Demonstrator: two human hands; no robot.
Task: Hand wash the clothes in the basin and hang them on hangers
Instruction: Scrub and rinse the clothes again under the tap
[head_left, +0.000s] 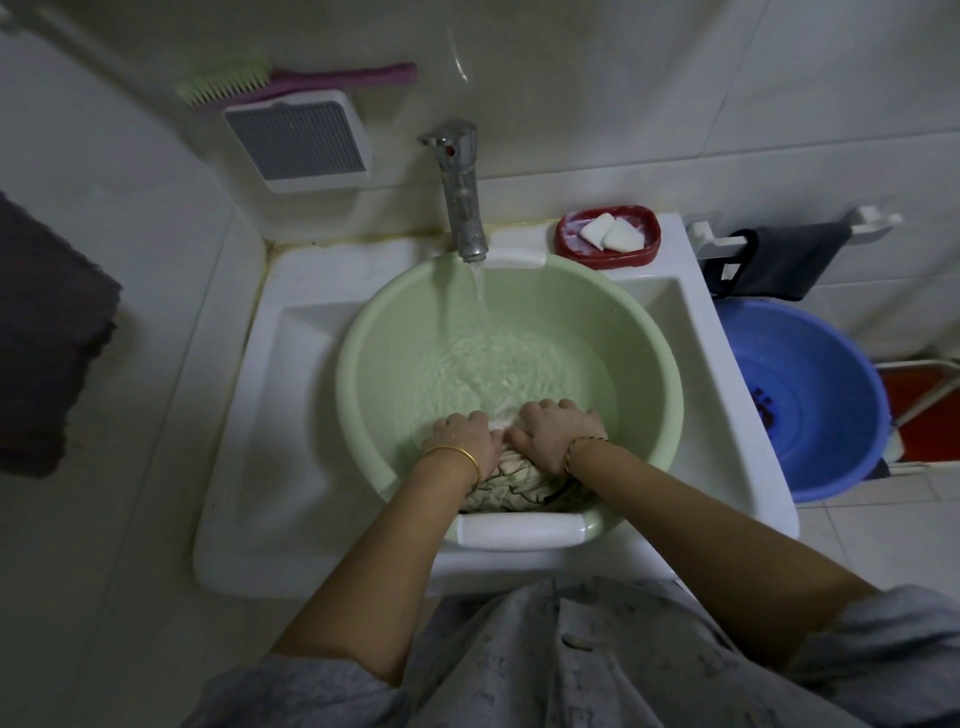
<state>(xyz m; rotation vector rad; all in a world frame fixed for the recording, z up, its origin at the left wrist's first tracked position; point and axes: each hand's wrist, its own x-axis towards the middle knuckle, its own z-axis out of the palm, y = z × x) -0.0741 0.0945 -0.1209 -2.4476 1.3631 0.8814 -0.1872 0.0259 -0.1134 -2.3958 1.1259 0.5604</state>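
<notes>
A pale green basin (644, 332) sits in the white sink (291, 364), partly filled with water. The chrome tap (462, 192) runs a stream into it. A patterned cream and green garment (519, 483) lies bunched against the basin's near wall, half in the water. My left hand (465, 436) and my right hand (553, 431) lie side by side on top of the garment, fingers curled into the cloth at the waterline. Both wrists carry gold bangles. No hangers are in view.
A red soap dish (608, 236) with two white soap pieces stands on the sink's back right corner. A blue tub (810, 395) sits on the floor at right, below a dark cloth on a rail (779, 254). A scrub brush (291, 80) and a dark towel (47, 338) are at left.
</notes>
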